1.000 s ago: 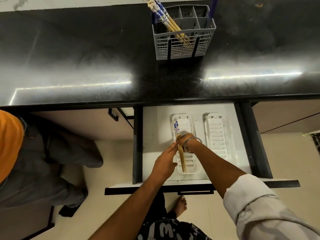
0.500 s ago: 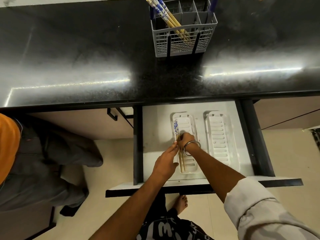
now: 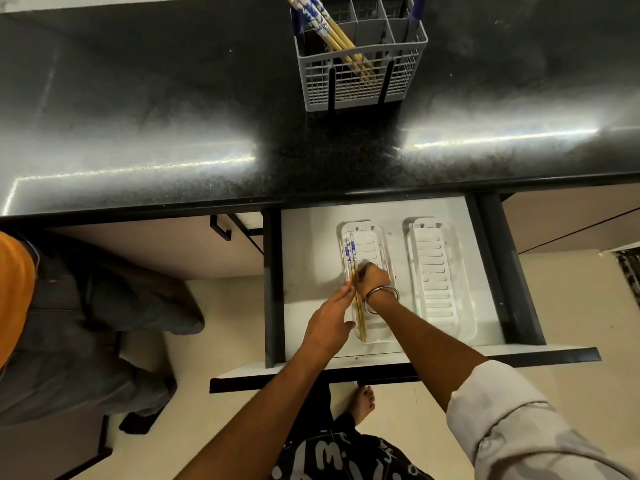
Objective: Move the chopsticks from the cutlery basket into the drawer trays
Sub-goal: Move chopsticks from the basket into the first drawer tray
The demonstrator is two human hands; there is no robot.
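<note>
Foot: a bare foot (image 3: 363, 401) stands on the pale floor just under the front edge of the pulled-out drawer.
Left grip: the left hand (image 3: 329, 323) reaches into the white open drawer with black side rails (image 3: 304, 258); its fingers lie nearly straight, tips touching the left side of the chopsticks, curled round nothing.
Right grip: the right hand (image 3: 372, 278), with a metal bangle (image 3: 381, 296) on the wrist, has its fingers bent down onto the same pair from the right; whether it pinches them or only presses I cannot tell.
Task thing: a pair of wooden chopsticks with blue-and-white patterned tops (image 3: 355, 282) lies lengthwise along the left side of the left white slotted plastic tray (image 3: 375, 240), patterned ends pointing away from the person.
Second tray: a matching white slotted plastic tray (image 3: 440, 271) lies just beside it on the right, apart from both hands.
Bench: a glossy black stone bench (image 3: 156, 116) runs across above the drawer.
Basket: a grey plastic mesh cutlery basket with compartments (image 3: 360, 84) stands on the bench beyond the drawer; several more patterned chopsticks (image 3: 332, 29) lean to the left in its front left compartment.
Bystander: at the left edge, someone in an orange top (image 3: 14, 292) and grey trousers.
</note>
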